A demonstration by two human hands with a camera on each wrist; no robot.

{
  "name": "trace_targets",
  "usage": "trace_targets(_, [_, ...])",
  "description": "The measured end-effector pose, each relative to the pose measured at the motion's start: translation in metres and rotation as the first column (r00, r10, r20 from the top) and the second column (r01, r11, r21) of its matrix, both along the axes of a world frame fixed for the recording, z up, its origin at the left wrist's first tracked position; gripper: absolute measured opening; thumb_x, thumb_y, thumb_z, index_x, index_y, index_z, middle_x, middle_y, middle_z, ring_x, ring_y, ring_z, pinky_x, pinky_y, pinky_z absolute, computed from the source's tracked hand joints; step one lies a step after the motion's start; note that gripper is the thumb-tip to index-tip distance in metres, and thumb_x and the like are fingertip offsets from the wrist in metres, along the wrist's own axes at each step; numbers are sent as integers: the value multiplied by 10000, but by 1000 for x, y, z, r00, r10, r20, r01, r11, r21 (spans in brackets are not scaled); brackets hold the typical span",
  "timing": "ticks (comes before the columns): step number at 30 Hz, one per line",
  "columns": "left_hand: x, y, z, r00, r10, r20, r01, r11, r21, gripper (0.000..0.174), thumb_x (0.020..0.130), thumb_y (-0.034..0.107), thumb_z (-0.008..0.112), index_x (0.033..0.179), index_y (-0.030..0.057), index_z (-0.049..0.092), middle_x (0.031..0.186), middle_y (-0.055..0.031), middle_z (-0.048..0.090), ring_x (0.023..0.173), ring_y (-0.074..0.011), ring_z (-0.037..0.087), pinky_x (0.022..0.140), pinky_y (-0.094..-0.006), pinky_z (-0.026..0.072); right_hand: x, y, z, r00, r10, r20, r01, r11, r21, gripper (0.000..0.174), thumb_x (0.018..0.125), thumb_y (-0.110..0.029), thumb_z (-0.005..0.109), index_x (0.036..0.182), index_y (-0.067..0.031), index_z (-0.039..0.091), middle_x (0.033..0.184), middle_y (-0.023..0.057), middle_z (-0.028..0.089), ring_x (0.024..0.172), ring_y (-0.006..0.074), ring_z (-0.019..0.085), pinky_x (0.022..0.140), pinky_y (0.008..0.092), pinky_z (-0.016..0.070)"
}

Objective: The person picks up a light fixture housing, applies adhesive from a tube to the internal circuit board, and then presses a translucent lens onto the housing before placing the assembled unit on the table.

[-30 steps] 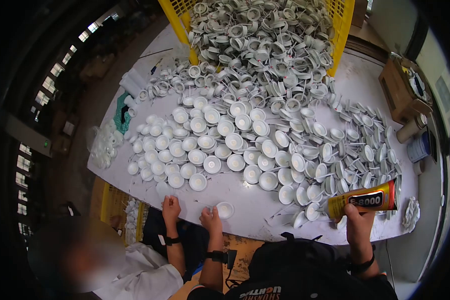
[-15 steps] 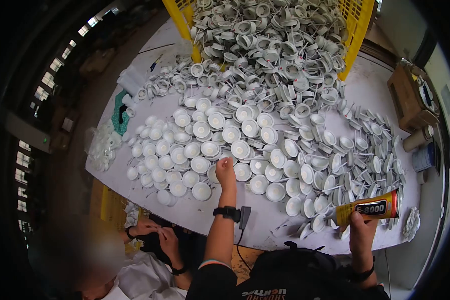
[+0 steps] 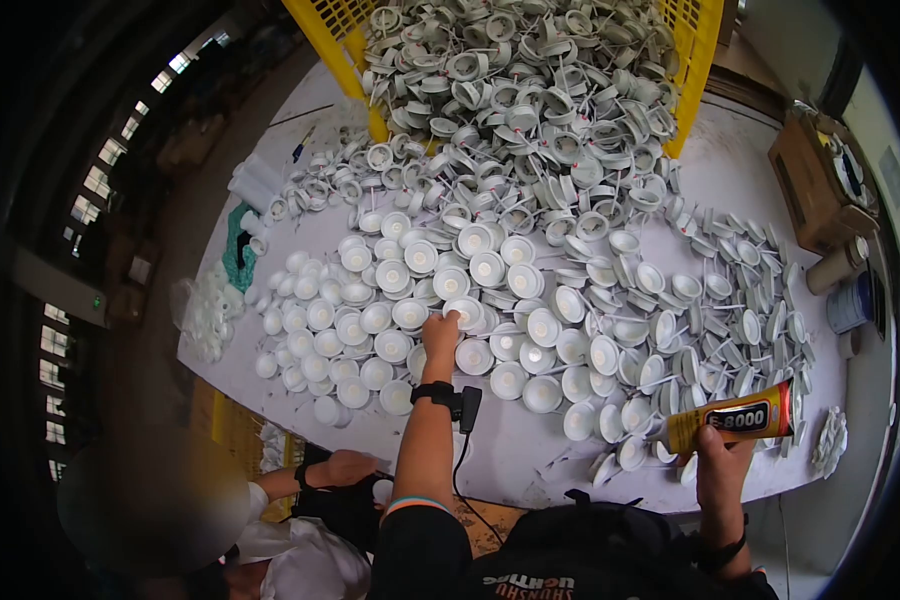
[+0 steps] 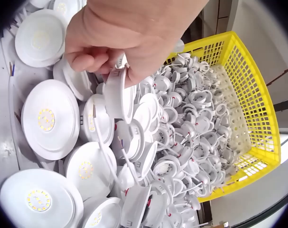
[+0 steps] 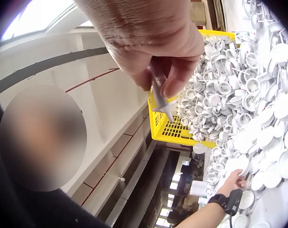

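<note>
My left hand [image 3: 440, 338] reaches into the middle of the spread of white round LED lights. Its thumb and fingers pinch one LED light [image 4: 116, 97] by the rim, turned edge-on in the left wrist view. Around that hand lie more LED lights [image 4: 50, 118] with yellowish chips at their centres and short wires. My right hand [image 3: 722, 468] grips a yellow and red glue tube [image 3: 730, 418] marked E-8000 above the right part of the table. In the right wrist view the tube's pale pointed nozzle [image 5: 161, 99] shows below the fingers.
A yellow crate [image 4: 255, 90] heaped with white ring-shaped housings [image 3: 530, 90] stands at the back. At the left another person's hand [image 3: 350, 467] is near the table's front edge. A cardboard box [image 3: 820, 185] and a blue-labelled can [image 3: 848, 310] stand at the right.
My left hand has moved from beside a single light at the front edge up into the spread and now pinches another. That single light has left its place. My right hand still grips the tube.
</note>
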State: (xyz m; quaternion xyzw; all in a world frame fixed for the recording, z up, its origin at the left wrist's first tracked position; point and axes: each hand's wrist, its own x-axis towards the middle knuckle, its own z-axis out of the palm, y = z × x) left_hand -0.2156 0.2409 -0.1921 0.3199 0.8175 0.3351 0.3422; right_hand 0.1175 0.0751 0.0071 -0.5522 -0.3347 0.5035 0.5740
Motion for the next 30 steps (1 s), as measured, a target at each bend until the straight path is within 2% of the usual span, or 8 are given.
trace_targets(3, [11, -19, 39, 936, 52, 349, -57, 998, 4, 294, 660, 227, 519, 827, -14, 515, 727, -106, 560, 650, -210, 572, 500, -266, 432, 3, -4, 5, 1000, -11, -6, 11, 1000, 19, 401, 668, -253, 633, 880, 28, 441, 653, 83, 504, 460, 149, 500, 396, 241, 411])
trace_targets(5, [20, -42, 64, 502, -77, 861, -69, 989, 128, 311, 710, 178, 477, 961, -6, 456, 864, -128, 542, 738, -203, 562, 545, -227, 444, 6, -8, 6, 998, -6, -61, 9, 998, 55, 392, 667, -236, 628, 886, 27, 437, 665, 87, 504, 475, 152, 502, 388, 245, 416])
trace_targets(7, [43, -73, 85, 266, -163, 950, -70, 980, 188, 310, 736, 133, 432, 1005, -23, 419, 880, -152, 542, 740, -210, 563, 563, -249, 460, 12, -14, 8, 995, 25, -99, -17, 996, 83, 382, 666, -223, 625, 885, 25, 435, 677, 92, 506, 481, 156, 504, 385, 247, 419])
trace_targets(12, [123, -158, 148, 135, -338, 932, 179, 933, 312, 464, 770, 212, 395, 1174, 10, 289, 1024, -221, 474, 712, -208, 544, 541, -259, 442, 26, -25, 25, 979, 110, -169, -83, 983, 161, 346, 658, -185, 622, 860, 19, 429, 732, 117, 515, 513, 167, 519, 384, 251, 435])
trace_targets(17, [183, -207, 187, -226, -306, 925, 34, 946, 321, 607, 802, 433, 303, 1243, 32, 184, 1130, -261, 362, 752, -242, 500, 609, -319, 414, 41, -33, 48, 962, 273, -21, -264, 943, 202, 372, 657, -266, 636, 818, -21, 408, 755, 127, 510, 606, 184, 524, 480, 266, 444])
trace_targets(22, [206, -227, 193, -133, -256, 957, 35, 964, 263, 620, 799, 448, 304, 1235, 19, 194, 1151, -199, 363, 909, -275, 455, 675, -374, 402, 54, -33, 52, 877, 452, 164, -480, 804, 351, 247, 679, -49, 601, 877, 12, 469, 876, 137, 527, 826, 189, 517, 736, 298, 417])
trace_targets(24, [208, -230, 196, -317, -348, 882, 99, 913, 396, 548, 839, 374, 292, 1237, 15, 179, 1185, -140, 345, 1048, -229, 398, 792, -381, 375, 49, -35, 54, 896, 396, 203, -443, 834, 328, 305, 665, -132, 629, 865, 6, 445, 823, 132, 530, 782, 201, 532, 695, 309, 428])
trace_targets(30, [212, -231, 193, -433, -398, 809, 102, 870, 482, 538, 835, 372, 316, 1216, 8, 209, 1179, -149, 349, 1039, -237, 410, 820, -401, 375, 46, -33, 56, 909, 382, 165, -415, 860, 297, 322, 633, -201, 662, 800, 2, 477, 767, 129, 544, 731, 217, 547, 657, 312, 438])
